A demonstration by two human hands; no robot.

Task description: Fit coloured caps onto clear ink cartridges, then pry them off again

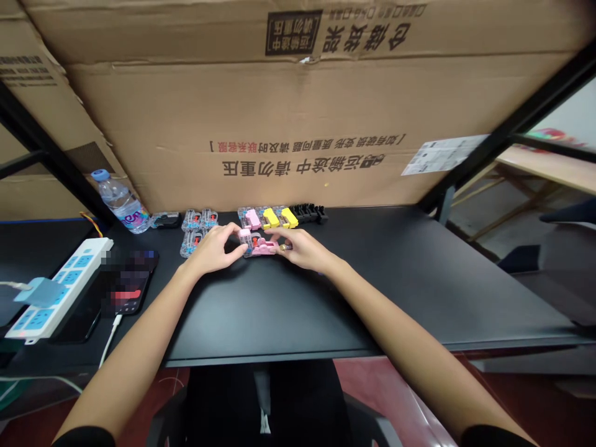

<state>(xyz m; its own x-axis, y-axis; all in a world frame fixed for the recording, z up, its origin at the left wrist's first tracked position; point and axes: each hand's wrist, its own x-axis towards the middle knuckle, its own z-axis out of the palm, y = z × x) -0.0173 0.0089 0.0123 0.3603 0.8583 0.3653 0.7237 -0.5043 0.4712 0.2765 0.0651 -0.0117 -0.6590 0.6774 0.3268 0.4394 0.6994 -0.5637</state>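
Both hands meet at the far middle of the black desk (372,292). My left hand (215,248) pinches the left end of a small pink and clear plastic gadget (259,244) that rests on the desk. My right hand (300,247) grips its right end, fingers closed, with a small metallic piece at the fingertips. Just behind lie a row of similar gadgets: a pink one (252,218), two yellow ones (279,217) and black ones (310,213). Several clear gadgets (198,228) lie to the left of my left hand.
A large cardboard sheet (288,118) stands behind the desk. A water bottle (120,202) stands at the back left. A white power strip (56,288) and a phone (128,282) on a cable lie at the left. A black chair (270,403) is below the desk edge.
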